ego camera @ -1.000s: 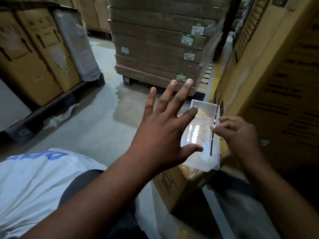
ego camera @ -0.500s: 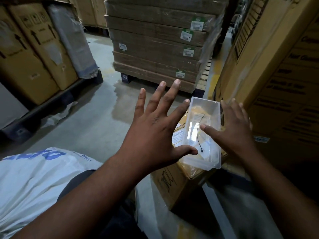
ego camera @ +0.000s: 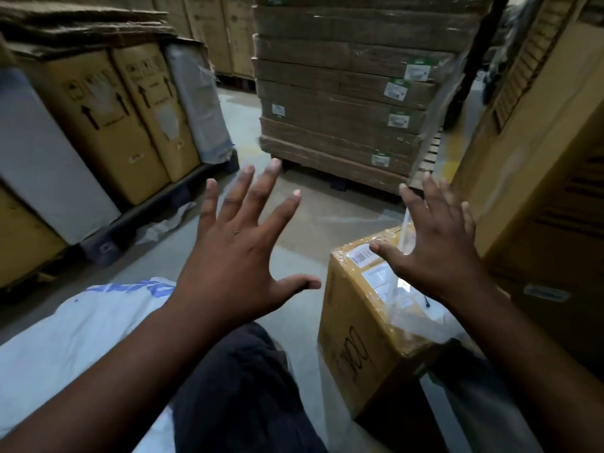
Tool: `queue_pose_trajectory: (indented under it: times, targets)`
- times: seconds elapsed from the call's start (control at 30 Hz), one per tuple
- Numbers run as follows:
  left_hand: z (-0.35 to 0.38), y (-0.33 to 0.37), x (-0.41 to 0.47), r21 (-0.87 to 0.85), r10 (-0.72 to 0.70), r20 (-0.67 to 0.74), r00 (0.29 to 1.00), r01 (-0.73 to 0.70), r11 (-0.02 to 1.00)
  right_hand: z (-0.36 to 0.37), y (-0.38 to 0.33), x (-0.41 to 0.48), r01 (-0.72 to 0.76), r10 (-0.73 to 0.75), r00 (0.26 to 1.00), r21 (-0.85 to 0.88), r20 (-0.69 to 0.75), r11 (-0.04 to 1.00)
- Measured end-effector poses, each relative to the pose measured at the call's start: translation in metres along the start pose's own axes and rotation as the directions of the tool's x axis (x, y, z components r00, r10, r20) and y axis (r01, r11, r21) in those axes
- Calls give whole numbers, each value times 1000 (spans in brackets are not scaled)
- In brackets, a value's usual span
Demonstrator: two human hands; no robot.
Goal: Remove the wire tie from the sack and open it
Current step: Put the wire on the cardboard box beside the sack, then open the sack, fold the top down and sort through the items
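Observation:
A white woven sack [ego camera: 75,338] with blue print lies at the lower left, partly under my left forearm. My left hand [ego camera: 235,243] hovers open above the floor with fingers spread, holding nothing. My right hand [ego camera: 434,243] is open too, fingers spread, above a clear plastic tray [ego camera: 405,308] that rests on a small taped cardboard box [ego camera: 356,335]. One black end of the wire tie [ego camera: 426,300] shows in the tray beside my right wrist; the rest is hidden by the hand.
A wrapped pallet of flat cartons [ego camera: 346,103] stands ahead. Tall yellow boxes [ego camera: 108,125] on a dark pallet line the left. Large cartons [ego camera: 539,178] wall the right. Grey concrete floor [ego camera: 294,230] lies between, with crumpled plastic [ego camera: 163,223] at the left pallet.
My right hand let go of the wire tie into the clear tray and opened. Both hands rose with fingers spread, and the view shifted left.

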State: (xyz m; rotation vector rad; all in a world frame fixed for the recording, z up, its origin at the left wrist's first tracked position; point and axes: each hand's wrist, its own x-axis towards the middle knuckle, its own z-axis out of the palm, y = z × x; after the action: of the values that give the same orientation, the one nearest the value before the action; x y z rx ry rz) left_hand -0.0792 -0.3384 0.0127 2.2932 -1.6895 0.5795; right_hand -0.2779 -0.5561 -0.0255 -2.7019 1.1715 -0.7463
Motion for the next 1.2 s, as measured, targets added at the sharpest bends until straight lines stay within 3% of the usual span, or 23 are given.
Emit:
queue_pose_trajectory:
  times: [0.23, 0.47, 0.63, 0.9, 1.2]
  targets:
    - [-47, -98, -81, 83, -261, -127, 957, 273, 959, 23, -117, 18, 272, -278, 960, 162, 21, 949]
    - [-75, -171, -194, 204, -492, -192, 849, 525, 826, 58, -258, 11, 512, -541, 841, 286, 26, 810]
    - [-70, -199, -255, 178, -614, -212, 760, 648, 741, 85, -344, -10, 622, -661, 750, 352, -10, 700]
    - [-19, -232, -302, 111, -716, -208, 667, 743, 660, 147, -426, -39, 718, -781, 625, 382, 16, 582]
    - [38, -256, -323, 115, -761, -59, 646, 762, 637, 211, -421, -46, 656, -798, 599, 531, 67, 536]
